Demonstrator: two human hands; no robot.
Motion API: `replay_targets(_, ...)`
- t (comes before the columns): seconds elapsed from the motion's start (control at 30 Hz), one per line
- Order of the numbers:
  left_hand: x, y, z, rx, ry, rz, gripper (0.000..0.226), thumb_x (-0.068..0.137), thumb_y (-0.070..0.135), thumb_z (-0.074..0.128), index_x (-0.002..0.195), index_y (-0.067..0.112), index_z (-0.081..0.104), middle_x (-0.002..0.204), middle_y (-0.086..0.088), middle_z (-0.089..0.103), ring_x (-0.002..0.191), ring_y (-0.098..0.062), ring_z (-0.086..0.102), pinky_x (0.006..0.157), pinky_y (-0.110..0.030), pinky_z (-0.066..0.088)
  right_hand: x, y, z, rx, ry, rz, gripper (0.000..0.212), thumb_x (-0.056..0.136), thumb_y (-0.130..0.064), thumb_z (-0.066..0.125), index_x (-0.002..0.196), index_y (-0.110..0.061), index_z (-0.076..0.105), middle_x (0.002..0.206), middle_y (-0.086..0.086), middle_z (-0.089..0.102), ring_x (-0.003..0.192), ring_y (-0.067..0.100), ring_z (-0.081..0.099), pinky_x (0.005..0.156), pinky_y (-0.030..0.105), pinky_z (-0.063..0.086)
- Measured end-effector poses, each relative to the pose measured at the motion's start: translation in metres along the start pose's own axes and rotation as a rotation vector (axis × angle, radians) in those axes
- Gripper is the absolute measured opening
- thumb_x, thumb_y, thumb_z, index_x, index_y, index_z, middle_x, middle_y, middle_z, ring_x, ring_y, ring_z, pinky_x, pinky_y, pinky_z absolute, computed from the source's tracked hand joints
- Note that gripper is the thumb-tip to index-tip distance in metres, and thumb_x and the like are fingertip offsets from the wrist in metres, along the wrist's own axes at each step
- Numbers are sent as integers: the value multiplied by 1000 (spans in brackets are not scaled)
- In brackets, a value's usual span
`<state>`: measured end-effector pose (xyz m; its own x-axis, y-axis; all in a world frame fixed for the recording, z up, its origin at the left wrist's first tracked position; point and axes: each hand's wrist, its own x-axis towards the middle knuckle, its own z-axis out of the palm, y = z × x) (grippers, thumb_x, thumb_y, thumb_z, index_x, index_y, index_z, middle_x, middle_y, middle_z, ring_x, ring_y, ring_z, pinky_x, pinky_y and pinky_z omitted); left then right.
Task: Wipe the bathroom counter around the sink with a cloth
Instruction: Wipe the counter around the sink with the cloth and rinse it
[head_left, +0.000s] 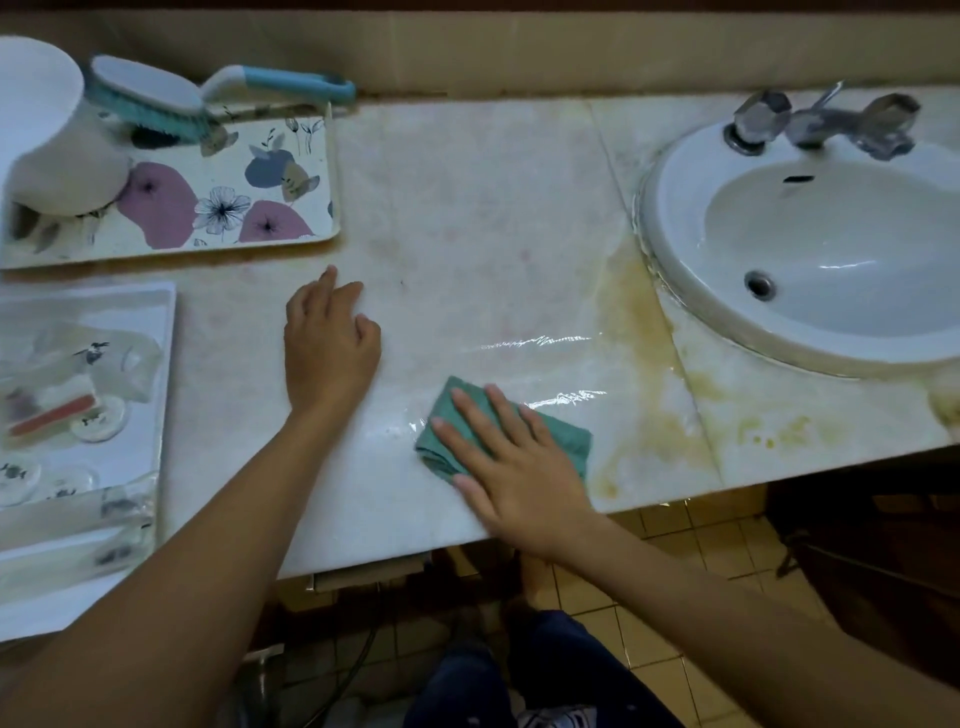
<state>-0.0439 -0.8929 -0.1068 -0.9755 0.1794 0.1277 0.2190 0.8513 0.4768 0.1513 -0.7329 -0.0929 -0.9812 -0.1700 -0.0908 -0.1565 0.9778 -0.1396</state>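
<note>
The fingers (470, 415) of the right hand (511, 470) are lying spread and flat on a folded green cloth (563, 434), pressing it onto the bench (467, 208) near its front edge, left of the sink (685, 171). The left hand (327, 345) is resting palm-down on bare marble further left, its fingers (332, 283) loosely together and gripping nothing, seemingly steadying the body.

Wet streaks are glinting just beyond the cloth, and yellow-brown staining is running down the bench between the cloth and the sink rim, spreading along the front edge right of it. That stained strip looks unwiped so far.

As I judge it, the cloth is sitting close to the front edge, so a stroke toward the person could push it or the water off onto the tiled floor (665, 535). A flat palm with no pinch also risks the cloth bunching or slipping out on the wet patch. A wide sweep left could knock the trays.

The floral tray (291, 228) at far left is carrying a white cup (52, 135) and a blue-bristled scrub brush (171, 98). The white tray (156, 312) nearer is holding clear plastic-wrapped items; I cannot tell exactly what they are.
</note>
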Motion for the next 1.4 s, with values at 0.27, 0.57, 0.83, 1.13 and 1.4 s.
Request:
replay_targets(0.27, -3, 2, -2, -7, -28, -18, 46, 93, 21, 43, 138, 16, 53, 155, -3, 36, 141, -26, 29, 114, -38, 28, 54, 42, -7, 65, 49, 466, 58, 99, -47, 19, 153, -33, 7, 162, -1, -1, 148, 27, -6, 119, 47, 9)
replay_targets(0.57, -5, 1, -3, 4, -49, -28, 46, 95, 23, 43, 139, 15, 51, 156, -4, 35, 143, -25, 25, 117, -38, 25, -48, 73, -7, -60, 2, 99, 57, 101, -48, 23, 153, -34, 7, 162, -3, 3, 149, 24, -5, 118, 47, 12)
replay_targets(0.83, -3, 17, -2, -17, -38, -138, 45, 92, 17, 47, 136, 14, 53, 156, -3, 34, 144, -26, 26, 116, -41, 23, -1, 121, -19, 67, 54, 722, 60, 99, -48, 11, 153, -29, -7, 160, -1, -15, 145, 25, -21, 120, 47, 1)
replay_targets(1.13, 37, 81, 24, -208, 33, -54, 36, 86, 2, 51, 116, 13, 68, 143, 0, 52, 132, -22, 42, 105, -22, 26, 85, 88, -6, 118, 123, 244, 51, 96, -38, 36, 146, -33, 34, 158, 10, 23, 146, 36, 16, 113, 47, 23)
replay_targets(1.4, 67, 83, 53, -37, -37, 21, 41, 96, 14, 45, 136, 13, 55, 153, -6, 39, 141, -25, 34, 112, -42, 29, 228, 171, -39, 90, 44, 133, 51, 101, -43, 26, 150, -34, 22, 162, 4, 11, 148, 28, 6, 116, 43, 12)
